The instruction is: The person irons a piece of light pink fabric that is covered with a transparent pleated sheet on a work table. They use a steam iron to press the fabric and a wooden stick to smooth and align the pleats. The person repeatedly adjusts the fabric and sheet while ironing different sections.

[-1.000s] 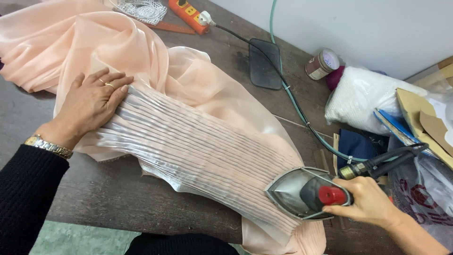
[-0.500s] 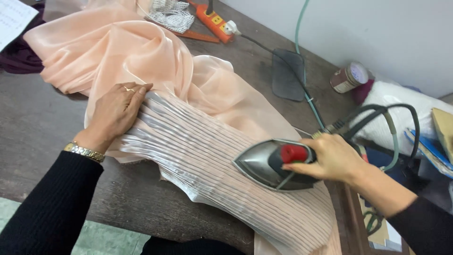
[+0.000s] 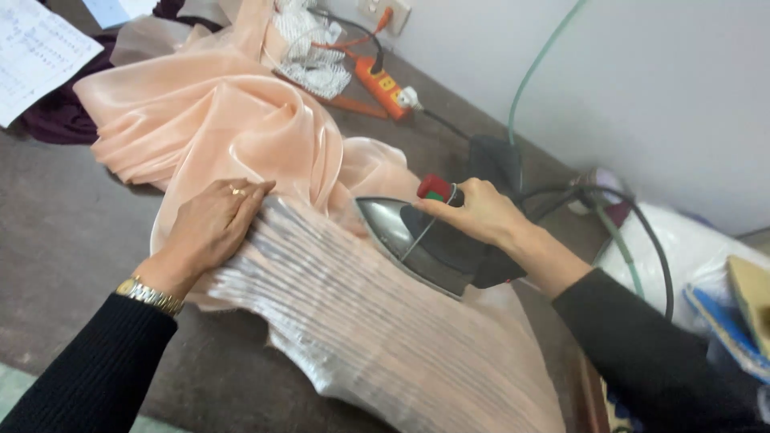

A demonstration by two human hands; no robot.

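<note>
Left hand: the left hand [image 3: 210, 226] lies flat, palm down and fingers stretched, on the upper left end of the pleated fabric [image 3: 377, 321]; it grips nothing and only presses the folds to the surface. A ring is on one finger and a gold wristwatch [image 3: 149, 295] sits at the wrist, just above a black sleeve.

Right hand: the right hand [image 3: 480, 211] is closed around the handle of the iron [image 3: 425, 244], with the thumb near the red button [image 3: 434, 188] at the front of the handle.

Iron: it is dark with a shiny metal base, its pointed tip turned to the left hand. It rests on the upper edge of the pleats, near the left hand but not touching it.

Pleated fabric: peach colour, with many narrow folds close together. It runs from the left hand down to the lower right edge of the view.

Loose fabric: the same peach cloth [image 3: 216, 120] lies unpleated in a soft, shiny heap behind the left hand and the iron.

Surface: the surface [image 3: 64, 240] is dark grey-brown and carries the cloth.

Cords: a black cord [image 3: 642, 220] loops at the right of the iron, and a green hose [image 3: 533, 68] goes up along the white wall.

Other things: an orange power strip [image 3: 383, 87] lies behind the heap, a white sheet of paper [image 3: 36, 60] is at the far left corner, and a white bag [image 3: 698, 256] is at the right side.
</note>
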